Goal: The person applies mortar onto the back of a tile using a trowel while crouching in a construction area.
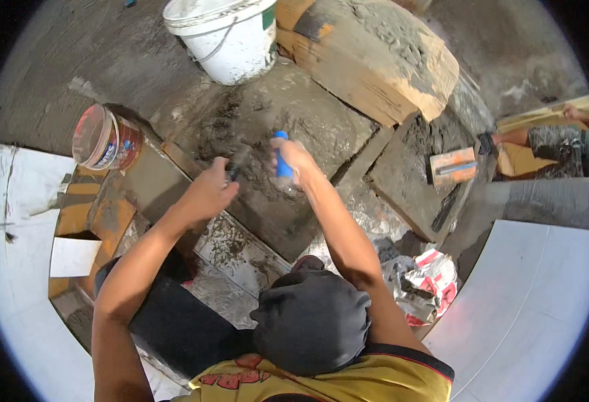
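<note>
My right hand [296, 161] is closed round a bright blue handle-like piece [283, 157]. It sits over the wet grey mortar [321, 120], and its lower end is smeared by motion, so the tool's kind is unclear. To its left, my left hand [208, 191] is curled above the mortar's near left part. A small dark thing [232, 172] shows at its fingers, too blurred to name. The mortar covers a low slab-like patch in front of me, with rough lumps and smoothed streaks.
A white bucket [234, 50] and a mortar-smeared cardboard piece [368, 60] stand beyond. At left is a clear reddish pail [123, 144]. At right lie an orange float [452, 167] with a blue handle, another person's limb [512, 137], a crumpled bag [432, 281] and white tiles [529, 301].
</note>
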A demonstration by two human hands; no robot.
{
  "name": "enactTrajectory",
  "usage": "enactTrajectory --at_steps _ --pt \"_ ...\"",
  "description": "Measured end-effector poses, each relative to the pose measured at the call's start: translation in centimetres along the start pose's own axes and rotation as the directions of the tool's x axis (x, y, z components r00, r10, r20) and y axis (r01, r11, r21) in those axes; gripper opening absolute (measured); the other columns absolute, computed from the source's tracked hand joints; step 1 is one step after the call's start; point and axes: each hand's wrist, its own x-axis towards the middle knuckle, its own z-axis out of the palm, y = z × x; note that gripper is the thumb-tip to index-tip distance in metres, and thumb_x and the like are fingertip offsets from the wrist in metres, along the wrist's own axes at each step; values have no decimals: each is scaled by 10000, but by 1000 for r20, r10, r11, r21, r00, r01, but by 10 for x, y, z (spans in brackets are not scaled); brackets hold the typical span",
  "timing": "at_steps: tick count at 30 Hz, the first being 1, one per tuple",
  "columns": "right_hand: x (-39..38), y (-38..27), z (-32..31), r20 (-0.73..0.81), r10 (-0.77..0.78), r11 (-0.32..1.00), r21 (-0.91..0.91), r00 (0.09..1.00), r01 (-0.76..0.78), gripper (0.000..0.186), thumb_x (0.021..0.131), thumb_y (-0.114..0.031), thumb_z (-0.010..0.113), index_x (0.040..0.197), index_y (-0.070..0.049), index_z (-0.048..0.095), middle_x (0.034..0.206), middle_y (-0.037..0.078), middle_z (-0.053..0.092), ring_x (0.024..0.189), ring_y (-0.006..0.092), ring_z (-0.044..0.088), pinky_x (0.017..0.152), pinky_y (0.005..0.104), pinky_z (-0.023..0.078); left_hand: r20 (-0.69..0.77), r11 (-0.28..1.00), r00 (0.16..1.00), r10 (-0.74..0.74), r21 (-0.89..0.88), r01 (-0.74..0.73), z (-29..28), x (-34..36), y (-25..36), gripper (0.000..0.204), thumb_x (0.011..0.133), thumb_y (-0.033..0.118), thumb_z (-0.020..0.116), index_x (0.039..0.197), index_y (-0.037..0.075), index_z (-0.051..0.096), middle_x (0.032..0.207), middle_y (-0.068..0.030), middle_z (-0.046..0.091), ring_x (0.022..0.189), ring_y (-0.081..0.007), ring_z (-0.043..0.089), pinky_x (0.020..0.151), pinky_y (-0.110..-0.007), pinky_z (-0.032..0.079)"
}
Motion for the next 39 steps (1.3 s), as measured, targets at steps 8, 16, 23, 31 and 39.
enactTrajectory --at_steps 8,16,23,31,39 --pt "-52 -9 -8 214 56 858 490 975 -156 157 907 -171 621 897 -125 471 720 -4 518 535 111 527 445 311 471 153 970 987 55 225 -89 50 9 11 470 925 202 606 1262 -28 373 1165 -322 594 986 -516 630 851 -589 493" --pt "-93 2 -3 119 92 893 429 989 -134 112 931 -205 574 945 -131 492 730 -35 495 526 71 478 436 271 450 102 936 994 26 346 -60 58 45 -6 282 949 167 527 1140 -2 406 1158 -291 594 955 -505 648 832 -592 509" --pt "-67 94 -4 -146 -60 998 3 987 61 204 945 -283 587 979 -94 517 727 15 531 551 159 554 477 350 482 41 962 998 -43 270 31 22 54 6 369 958 213 554 1180 -45 414 1051 -340 633 959 -504 646 841 -570 508" --pt "8 166 -2 -667 -150 897 218 730 383 323 1001 -273 574 1102 -21 398 731 98 569 502 218 591 425 378 500 -114 1000 993 -8 16 10 -8 26 0 559 972 260 571 1324 -122 364 1159 -414 589 1134 -524 582 972 -507 459" --pt "48 131 -39 -691 -1 922 279 723 268 230 996 -239 550 902 -45 468 654 87 511 476 239 540 403 434 503 -96 995 991 -94 -38 91 -49 -22 -13 520 977 220 567 1349 -90 378 1209 -385 592 1164 -508 575 983 -500 448"
